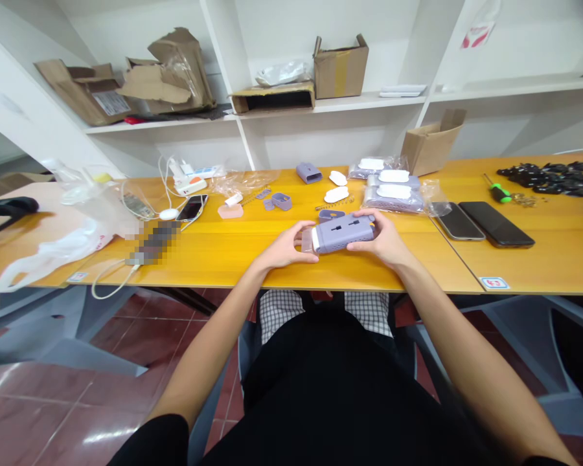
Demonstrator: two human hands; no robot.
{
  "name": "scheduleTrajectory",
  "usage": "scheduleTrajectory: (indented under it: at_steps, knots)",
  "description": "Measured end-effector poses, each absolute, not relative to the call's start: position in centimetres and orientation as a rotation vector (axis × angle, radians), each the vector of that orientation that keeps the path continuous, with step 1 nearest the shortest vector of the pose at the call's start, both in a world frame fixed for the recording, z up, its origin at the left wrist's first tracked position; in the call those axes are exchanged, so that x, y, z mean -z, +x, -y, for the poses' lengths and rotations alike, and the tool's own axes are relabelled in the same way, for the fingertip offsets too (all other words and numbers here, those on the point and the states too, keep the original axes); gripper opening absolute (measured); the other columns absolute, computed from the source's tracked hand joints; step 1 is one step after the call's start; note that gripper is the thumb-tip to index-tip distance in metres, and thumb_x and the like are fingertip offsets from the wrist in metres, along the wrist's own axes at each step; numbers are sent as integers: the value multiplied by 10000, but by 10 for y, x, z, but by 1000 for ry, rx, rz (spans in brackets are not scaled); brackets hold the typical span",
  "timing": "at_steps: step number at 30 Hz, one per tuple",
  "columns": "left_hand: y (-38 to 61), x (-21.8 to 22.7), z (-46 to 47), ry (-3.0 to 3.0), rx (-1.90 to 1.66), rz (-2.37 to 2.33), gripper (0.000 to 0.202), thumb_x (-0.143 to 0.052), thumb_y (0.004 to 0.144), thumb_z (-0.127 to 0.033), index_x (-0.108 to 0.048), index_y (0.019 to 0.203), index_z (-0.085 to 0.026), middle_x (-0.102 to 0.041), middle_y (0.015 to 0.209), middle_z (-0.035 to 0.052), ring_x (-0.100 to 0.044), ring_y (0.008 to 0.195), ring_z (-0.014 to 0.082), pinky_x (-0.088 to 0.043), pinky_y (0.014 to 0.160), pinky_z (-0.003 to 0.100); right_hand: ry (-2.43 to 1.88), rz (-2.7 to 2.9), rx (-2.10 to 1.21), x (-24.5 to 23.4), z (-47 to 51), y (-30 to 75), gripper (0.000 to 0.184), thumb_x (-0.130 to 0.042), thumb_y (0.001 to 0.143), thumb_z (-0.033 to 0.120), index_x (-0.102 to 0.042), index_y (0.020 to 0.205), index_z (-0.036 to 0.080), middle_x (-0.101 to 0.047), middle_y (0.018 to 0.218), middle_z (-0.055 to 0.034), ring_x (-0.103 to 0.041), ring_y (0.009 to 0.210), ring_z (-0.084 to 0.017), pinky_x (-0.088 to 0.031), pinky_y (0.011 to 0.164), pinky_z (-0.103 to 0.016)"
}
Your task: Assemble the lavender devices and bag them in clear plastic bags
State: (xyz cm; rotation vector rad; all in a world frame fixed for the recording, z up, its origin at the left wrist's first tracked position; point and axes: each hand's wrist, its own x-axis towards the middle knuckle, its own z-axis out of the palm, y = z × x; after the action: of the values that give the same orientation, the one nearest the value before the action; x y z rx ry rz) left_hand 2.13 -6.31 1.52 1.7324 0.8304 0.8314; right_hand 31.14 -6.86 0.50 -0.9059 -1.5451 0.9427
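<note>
Between my hands, just over the table's front part, is a purple-grey plastic casing (347, 233) with two dark slots on its upper face. A white part and a clear plastic end piece (306, 240) stick out at its left end. My left hand (287, 247) is closed around that clear end, thumb and fingers on opposite sides. The right end of the casing is gripped by my right hand (386, 239). Just behind it lies a smaller purple part (331, 215), partly hidden. White oval pieces (337, 194) and an open purple shell (309, 172) rest farther back.
Bagged purple casings (393, 197) lie behind my right hand. Two phones (496, 224), a green-handled screwdriver (500, 193) and black parts (554, 178) are to the right. Small purple pieces (279, 201), cables and a plastic bag (53, 252) are left. Shelves with cardboard boxes (340, 71) stand behind.
</note>
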Motion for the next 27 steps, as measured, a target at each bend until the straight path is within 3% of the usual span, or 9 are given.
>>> scheduleTrajectory:
  at_steps: [14, 18, 27]
  knots:
    - [21, -18, 66, 1968, -833, -975, 849, -963, 645, -295, -610, 1415, -231, -636, 1456, 148, -653, 1286, 339, -499, 1138, 561, -990, 1690, -830, -11, 73, 305, 777, -1010, 534, 513, -648, 1176, 267, -700, 1267, -91, -702, 1060, -331, -574, 967, -534]
    - [21, -17, 65, 1927, -828, -963, 867, -958, 656, -293, -589, 1437, -211, -650, 1433, 161, -676, 1249, 330, -522, 1111, 550, -992, 1681, -783, -10, 73, 307, 767, -1006, 542, 518, -649, 1175, 271, -696, 1283, -89, -687, 1133, -346, -554, 1006, -535]
    - [22, -18, 67, 1859, -824, -958, 882, -955, 665, -309, -573, 1453, -209, -628, 1456, 173, -665, 1273, 339, -509, 1125, 564, -995, 1637, -815, -9, 73, 303, 791, -1027, 498, 494, -659, 1160, 265, -699, 1261, -89, -687, 1097, -340, -557, 984, -534]
